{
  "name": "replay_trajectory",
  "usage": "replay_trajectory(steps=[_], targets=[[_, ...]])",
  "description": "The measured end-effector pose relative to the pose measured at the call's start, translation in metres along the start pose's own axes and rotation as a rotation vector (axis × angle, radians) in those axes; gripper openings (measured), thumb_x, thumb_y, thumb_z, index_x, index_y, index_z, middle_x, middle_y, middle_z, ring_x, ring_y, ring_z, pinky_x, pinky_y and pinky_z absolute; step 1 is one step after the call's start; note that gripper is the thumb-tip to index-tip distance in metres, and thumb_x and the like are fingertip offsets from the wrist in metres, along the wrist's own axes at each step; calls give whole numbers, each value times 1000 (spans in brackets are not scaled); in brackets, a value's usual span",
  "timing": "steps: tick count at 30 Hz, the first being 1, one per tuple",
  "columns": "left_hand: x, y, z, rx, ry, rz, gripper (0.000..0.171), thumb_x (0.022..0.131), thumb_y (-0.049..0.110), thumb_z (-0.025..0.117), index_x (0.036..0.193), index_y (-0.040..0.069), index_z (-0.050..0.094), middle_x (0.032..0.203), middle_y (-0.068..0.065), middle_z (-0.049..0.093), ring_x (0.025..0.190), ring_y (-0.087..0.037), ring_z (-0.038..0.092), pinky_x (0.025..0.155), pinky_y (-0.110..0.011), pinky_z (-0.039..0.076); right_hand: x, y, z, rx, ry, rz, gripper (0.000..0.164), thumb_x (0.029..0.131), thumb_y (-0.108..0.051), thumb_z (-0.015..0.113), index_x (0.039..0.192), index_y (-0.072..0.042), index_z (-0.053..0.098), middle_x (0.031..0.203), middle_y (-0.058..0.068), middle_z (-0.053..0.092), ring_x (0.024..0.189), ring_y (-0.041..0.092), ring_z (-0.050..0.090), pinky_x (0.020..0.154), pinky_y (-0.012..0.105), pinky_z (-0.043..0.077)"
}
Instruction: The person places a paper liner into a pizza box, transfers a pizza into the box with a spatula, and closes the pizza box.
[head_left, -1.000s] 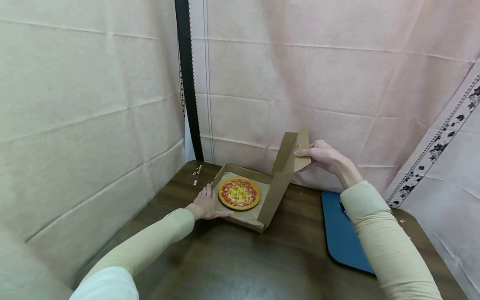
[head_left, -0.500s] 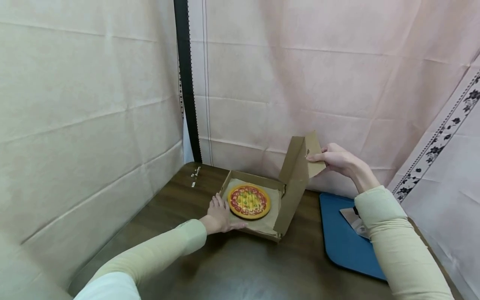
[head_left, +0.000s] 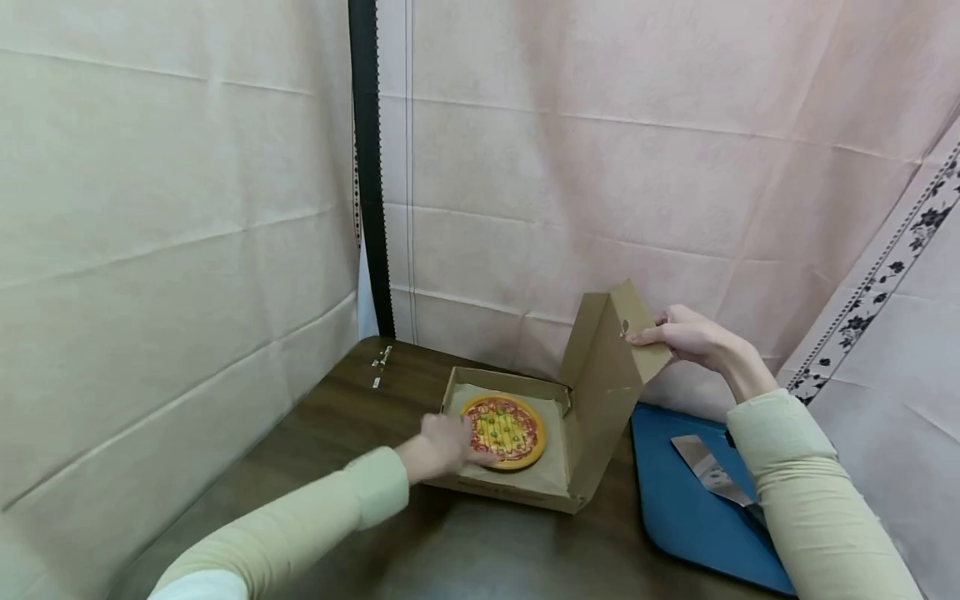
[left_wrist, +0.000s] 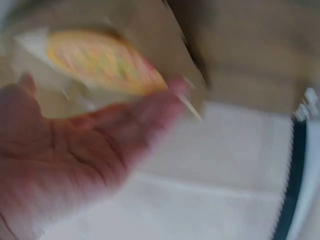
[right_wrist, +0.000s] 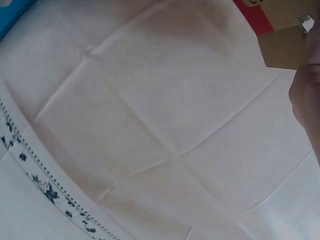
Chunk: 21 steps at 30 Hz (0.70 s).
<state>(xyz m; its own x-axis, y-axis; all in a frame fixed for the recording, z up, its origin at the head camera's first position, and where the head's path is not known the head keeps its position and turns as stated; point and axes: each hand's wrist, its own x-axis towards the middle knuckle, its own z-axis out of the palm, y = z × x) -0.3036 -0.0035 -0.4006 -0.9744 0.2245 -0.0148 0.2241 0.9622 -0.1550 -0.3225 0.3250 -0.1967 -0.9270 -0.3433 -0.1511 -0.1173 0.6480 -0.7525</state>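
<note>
A cardboard pizza box stands on the brown table, its lid raised on the right side. Inside, on a paper liner, lies a round pizza with red and yellow topping. At the raised lid's front flap, my right hand pinches the cardboard between thumb and fingers. Blurred by motion, my left hand is over the box's front left corner, overlapping the pizza's edge in the head view. The left wrist view has this hand's palm with fingers extended, holding nothing.
To the right lies a blue tray bearing a metal spatula, whose handle end is partly behind the right sleeve. Pale curtains hang close behind and left of the table. Small white stickers mark the far left corner.
My right hand has drawn the lid further right, opening it wider. The left hand has come off the box's left edge toward the pizza. More of the spatula shows.
</note>
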Motion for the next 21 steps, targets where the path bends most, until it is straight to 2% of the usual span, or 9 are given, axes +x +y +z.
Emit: replay_trajectory(steps=[2, 3, 5, 6, 7, 9, 14, 21], targets=[[11, -19, -11, -46, -20, 80, 99, 77, 79, 51, 148, 12, 38, 139, -12, 55, 113, -31, 62, 98, -45, 47, -1, 2, -1, 0, -13, 6, 38, 96, -21, 59, 114, 12, 54, 85, 1, 73, 76, 14, 72, 73, 33, 59], [18, -30, -16, -62, -48, 120, 99, 76, 75, 56, 150, 12, 34, 147, -11, 48, 122, -31, 57, 104, -47, 43, -1, 2, -1, -6, -15, 9, 39, 96, -21, 59, 115, 12, 54, 86, 1, 73, 77, 14, 72, 72, 33, 59], [31, -48, -24, -72, -122, 202, 105, 75, 70, 65, 154, 13, 24, 159, -10, 27, 141, -33, 37, 115, -52, 31, -2, 3, -3, -17, -17, 22, 40, 96, -21, 59, 117, 12, 52, 87, 1, 72, 78, 14, 72, 73, 33, 59], [38, -56, -26, -68, -163, 237, 107, 74, 67, 68, 155, 14, 21, 161, -11, 21, 147, -34, 26, 117, -54, 24, -3, 3, -4, -29, -14, 30, 40, 96, -22, 59, 117, 12, 52, 87, 1, 72, 78, 14, 72, 73, 33, 59], [44, -62, -27, -68, -209, 264, 109, 74, 65, 69, 156, 15, 17, 163, -10, 11, 150, -34, 14, 119, -56, 18, -3, 2, -6, -38, -10, 39, 40, 96, -22, 59, 117, 12, 51, 87, 1, 72, 78, 14, 72, 73, 33, 59], [54, -72, -28, -46, -275, 299, 114, 74, 66, 70, 157, 17, 10, 164, -8, 1, 152, -32, 3, 119, -57, 16, -4, 1, -9, -60, -1, 49, 40, 96, -22, 59, 115, 12, 51, 85, 2, 72, 76, 14, 72, 72, 32, 59], [69, -83, -20, -36, -332, 287, 119, 70, 66, 73, 157, 18, 8, 165, -4, 2, 153, -26, 1, 119, -54, 19, -3, -2, -10, -92, 5, 52, 42, 95, -23, 60, 116, 12, 52, 84, 2, 74, 75, 14, 72, 70, 32, 59], [73, -87, -11, 8, -304, 306, 119, 69, 67, 72, 157, 14, 10, 164, -7, 6, 152, -27, 6, 120, -53, 18, 2, -10, -11, -138, 9, 78, 39, 95, -25, 60, 112, 9, 52, 83, 1, 72, 74, 13, 71, 70, 31, 58]])
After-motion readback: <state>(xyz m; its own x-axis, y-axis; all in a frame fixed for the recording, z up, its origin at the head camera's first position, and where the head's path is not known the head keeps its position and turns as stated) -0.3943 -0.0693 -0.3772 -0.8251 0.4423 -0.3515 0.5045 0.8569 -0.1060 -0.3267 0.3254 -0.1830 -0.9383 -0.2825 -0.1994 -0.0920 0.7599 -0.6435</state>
